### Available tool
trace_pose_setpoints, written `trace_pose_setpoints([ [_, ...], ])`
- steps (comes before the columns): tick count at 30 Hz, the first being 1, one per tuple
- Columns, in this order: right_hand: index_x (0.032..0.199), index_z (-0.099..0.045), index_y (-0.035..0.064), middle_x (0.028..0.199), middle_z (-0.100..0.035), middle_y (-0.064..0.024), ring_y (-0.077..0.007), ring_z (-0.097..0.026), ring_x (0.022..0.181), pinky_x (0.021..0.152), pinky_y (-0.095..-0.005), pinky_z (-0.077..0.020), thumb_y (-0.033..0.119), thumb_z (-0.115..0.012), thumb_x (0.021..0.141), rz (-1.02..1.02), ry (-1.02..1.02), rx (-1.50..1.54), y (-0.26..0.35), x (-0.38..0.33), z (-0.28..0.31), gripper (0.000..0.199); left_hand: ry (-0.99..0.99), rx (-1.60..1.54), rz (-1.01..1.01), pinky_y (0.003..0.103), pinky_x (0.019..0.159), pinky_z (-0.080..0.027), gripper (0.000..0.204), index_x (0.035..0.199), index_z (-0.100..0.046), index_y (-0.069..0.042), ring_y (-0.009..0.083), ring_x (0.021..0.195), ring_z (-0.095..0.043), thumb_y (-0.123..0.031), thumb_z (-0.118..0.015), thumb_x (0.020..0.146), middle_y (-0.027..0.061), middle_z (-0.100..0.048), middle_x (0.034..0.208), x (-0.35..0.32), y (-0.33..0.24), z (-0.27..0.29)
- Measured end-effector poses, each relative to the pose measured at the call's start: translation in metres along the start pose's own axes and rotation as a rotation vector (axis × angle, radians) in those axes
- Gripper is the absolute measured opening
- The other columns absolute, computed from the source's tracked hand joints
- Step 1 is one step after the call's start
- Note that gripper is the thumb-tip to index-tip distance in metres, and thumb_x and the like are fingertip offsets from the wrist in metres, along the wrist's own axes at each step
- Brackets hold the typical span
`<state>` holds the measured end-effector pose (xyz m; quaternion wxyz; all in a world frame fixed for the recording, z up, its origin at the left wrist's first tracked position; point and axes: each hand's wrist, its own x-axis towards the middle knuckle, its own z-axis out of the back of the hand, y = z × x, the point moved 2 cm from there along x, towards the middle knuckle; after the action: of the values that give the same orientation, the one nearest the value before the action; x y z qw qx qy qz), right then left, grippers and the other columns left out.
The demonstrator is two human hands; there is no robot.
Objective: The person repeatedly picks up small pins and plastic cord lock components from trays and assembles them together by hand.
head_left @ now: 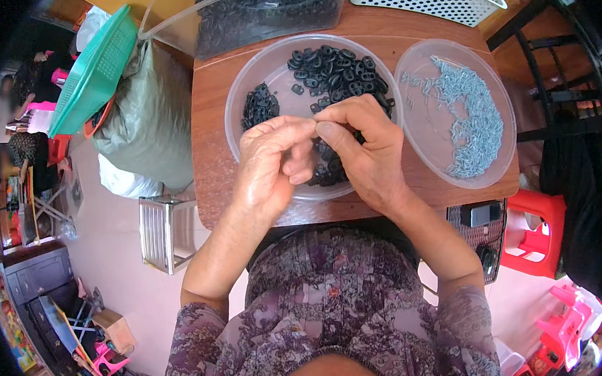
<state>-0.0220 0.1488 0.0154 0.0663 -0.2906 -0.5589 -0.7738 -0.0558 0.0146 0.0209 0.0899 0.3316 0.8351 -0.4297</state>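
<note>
Both of my hands meet fingertip to fingertip over a round clear plastic tub [243, 63]. My left hand [273, 154] pinches with thumb and forefinger, its other fingers curled. My right hand [366, 147] pinches at the same spot. Whatever lies between the fingertips is too small and covered to make out. In the tub, small black oval plastic pieces with holes [338, 71] fill the right side, partly under my right hand. A smaller heap of black pieces [259, 107] sits at the left. Beside it, a round clear lid [418, 137] holds many small silvery screws [472, 124].
At the table's back stand a clear bin of black pieces [265, 8] and a white perforated basket [428, 4]. Left of the wooden table [209, 188] are a grey-green sack [147, 119], a green basket [91, 72] and a metal stool [163, 230]. A red stool [534, 231] stands right.
</note>
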Motion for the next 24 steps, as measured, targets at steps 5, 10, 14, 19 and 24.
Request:
trace_pose_setpoints([
  [5, 0.082, -0.061, -0.0006, 0.077, -0.059, -0.0032, -0.0072, -0.051, 0.07, 0.063, -0.0213, -0.0415, 0.001, -0.059, 0.079, -0.139, 0.079, -0.053, -0.002, -0.001, 0.005, 0.004, 0.049, 0.054, 0.056, 0.023, 0.04, -0.036, 0.013, 0.082, -0.058, 0.003, 0.0121, 0.049, -0.05, -0.01, -0.059, 0.082, 0.0073, -0.056, 0.064, 0.003, -0.007, 0.003],
  [10, 0.077, -0.06, -0.0005, 0.07, -0.056, -0.0056, -0.0102, -0.05, 0.066, 0.06, -0.0242, -0.0413, 0.005, -0.061, 0.077, -0.354, -0.067, 0.17, -0.005, 0.001, 0.014, 0.006, 0.129, 0.071, -0.057, 0.04, 0.073, -0.052, 0.029, 0.1, -0.054, 0.011, 0.0345, 0.089, -0.06, -0.012, -0.055, 0.083, 0.0264, -0.058, 0.1, 0.007, -0.019, 0.014],
  [14, 0.084, -0.062, -0.0019, 0.077, -0.059, -0.0003, -0.0039, -0.051, 0.071, 0.063, -0.0174, -0.0407, 0.004, -0.059, 0.081, -0.397, 0.035, 0.155, -0.007, -0.003, 0.017, 0.007, 0.182, 0.04, -0.032, 0.044, 0.082, -0.05, 0.031, 0.107, -0.049, 0.013, 0.0372, 0.095, -0.058, -0.004, -0.051, 0.081, 0.0288, -0.054, 0.105, 0.005, -0.02, 0.01],
  [19, 0.085, -0.062, -0.0018, 0.078, -0.06, -0.0007, -0.0037, -0.051, 0.071, 0.062, -0.0176, -0.0404, 0.004, -0.059, 0.082, -0.414, 0.057, 0.154, 0.0, -0.005, 0.016, 0.007, 0.154, 0.102, -0.034, 0.042, 0.079, -0.051, 0.029, 0.109, -0.048, 0.014, 0.0356, 0.093, -0.059, 0.003, -0.048, 0.082, 0.0282, -0.055, 0.105, -0.003, -0.021, 0.007],
  [24, 0.078, -0.06, -0.0009, 0.072, -0.054, -0.0046, -0.0092, -0.049, 0.065, 0.057, -0.0233, -0.0403, 0.005, -0.062, 0.077, -0.374, -0.029, 0.237, 0.0, -0.005, 0.009, 0.006, 0.131, 0.201, -0.073, 0.036, 0.066, -0.054, 0.023, 0.105, -0.051, 0.013, 0.0298, 0.08, -0.063, 0.003, -0.049, 0.084, 0.0248, -0.059, 0.095, -0.004, -0.017, 0.01],
])
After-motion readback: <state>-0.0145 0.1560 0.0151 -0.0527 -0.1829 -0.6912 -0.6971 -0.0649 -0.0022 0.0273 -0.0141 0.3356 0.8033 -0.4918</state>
